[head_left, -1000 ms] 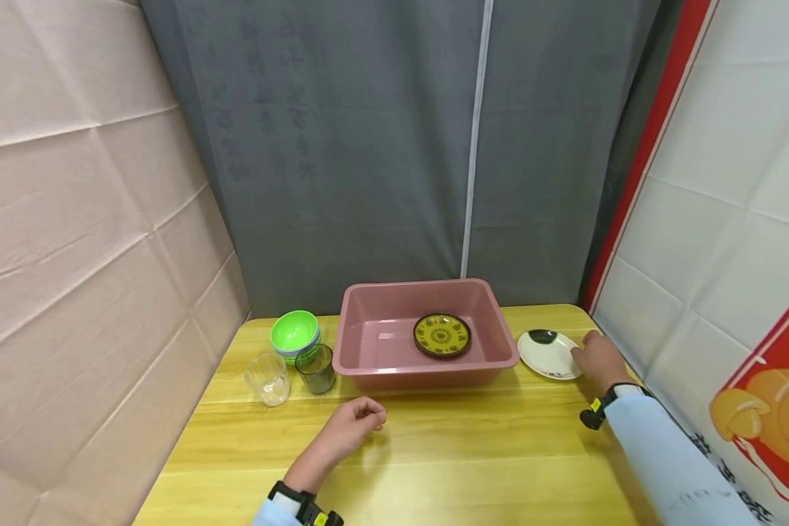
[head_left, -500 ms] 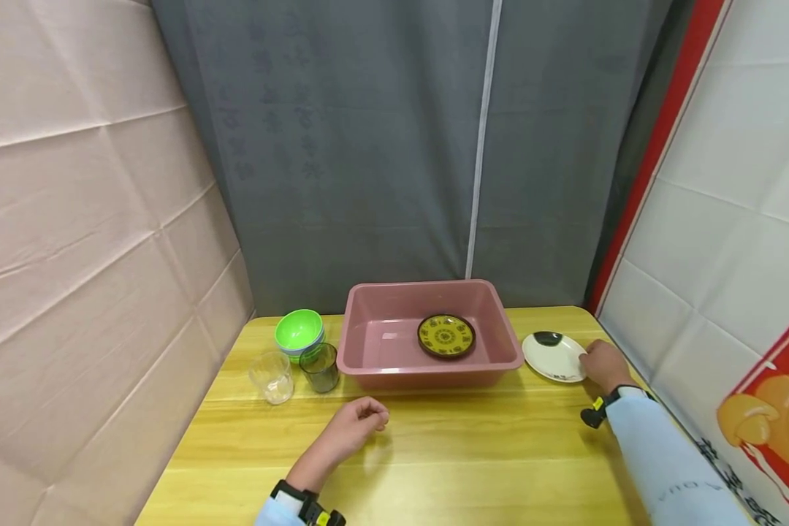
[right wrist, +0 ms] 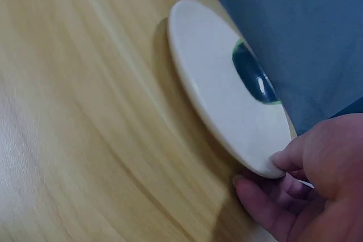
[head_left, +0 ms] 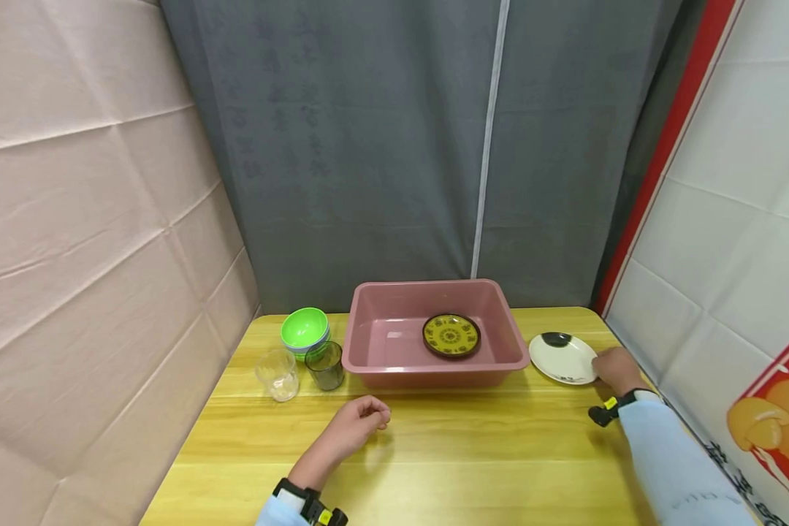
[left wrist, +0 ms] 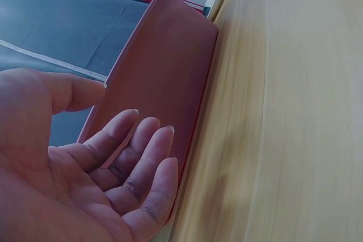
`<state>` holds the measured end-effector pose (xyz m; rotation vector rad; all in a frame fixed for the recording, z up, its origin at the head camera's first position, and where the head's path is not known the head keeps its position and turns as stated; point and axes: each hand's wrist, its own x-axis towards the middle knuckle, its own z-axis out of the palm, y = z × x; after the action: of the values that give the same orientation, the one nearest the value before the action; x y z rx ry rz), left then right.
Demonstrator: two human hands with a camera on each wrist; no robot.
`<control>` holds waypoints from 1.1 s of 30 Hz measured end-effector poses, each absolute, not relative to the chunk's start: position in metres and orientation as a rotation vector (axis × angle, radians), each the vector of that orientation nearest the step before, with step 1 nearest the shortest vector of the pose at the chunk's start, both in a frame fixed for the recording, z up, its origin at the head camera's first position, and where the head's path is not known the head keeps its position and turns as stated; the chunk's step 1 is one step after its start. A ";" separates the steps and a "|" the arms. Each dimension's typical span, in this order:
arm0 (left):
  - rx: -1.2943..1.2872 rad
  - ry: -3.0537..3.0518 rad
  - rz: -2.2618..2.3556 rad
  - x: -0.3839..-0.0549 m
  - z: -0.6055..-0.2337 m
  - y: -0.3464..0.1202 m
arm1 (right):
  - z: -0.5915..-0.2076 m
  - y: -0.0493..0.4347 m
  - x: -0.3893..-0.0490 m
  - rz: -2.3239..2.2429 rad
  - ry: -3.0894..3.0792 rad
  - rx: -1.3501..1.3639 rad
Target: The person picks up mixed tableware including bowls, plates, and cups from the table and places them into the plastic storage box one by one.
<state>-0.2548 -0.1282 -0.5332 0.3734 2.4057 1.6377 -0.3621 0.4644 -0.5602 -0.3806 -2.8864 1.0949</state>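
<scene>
- Right hand [head_left: 619, 368]: pinches white plate [head_left: 565, 364] by rim.
- Left hand [head_left: 351, 427]: loosely curled, near pink basin [head_left: 434, 378].
- Worktop [head_left: 486, 460]: right edge near right hand; surface extends between hands.

Both arms are extended forward, the right reaching farther than the left. The left forearm [head_left: 317, 462] slants inward, bare above the wrist, with a pale blue sleeve [head_left: 277, 513] at the lower edge of the head view. The left hand [head_left: 353, 424] grips nothing; its fingers [left wrist: 161, 190] are loosely curled, the palm faces its wrist camera, and the thumb [left wrist: 79, 92] stands apart from them. The right forearm [head_left: 677, 456] is sleeved nearly to the wrist and angles inward. The right hand [head_left: 619, 367] holds a pinch, its thumb [right wrist: 294, 154] above and fingers [right wrist: 264, 203] beneath, partly bent.
</scene>
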 end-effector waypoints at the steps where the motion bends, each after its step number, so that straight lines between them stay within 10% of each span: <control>1: 0.374 2.406 1.643 -0.255 -0.533 -0.129 | -0.560 0.465 -0.361 1.167 -2.866 -0.414; 33: 0.310 2.363 1.725 -0.254 -0.527 -0.140 | -0.497 0.435 -0.253 1.599 -2.436 -0.580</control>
<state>-0.2540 -0.1396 -0.5272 0.3099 2.3632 1.7245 -0.2525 0.4348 -0.4974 -0.5797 -2.4361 1.5987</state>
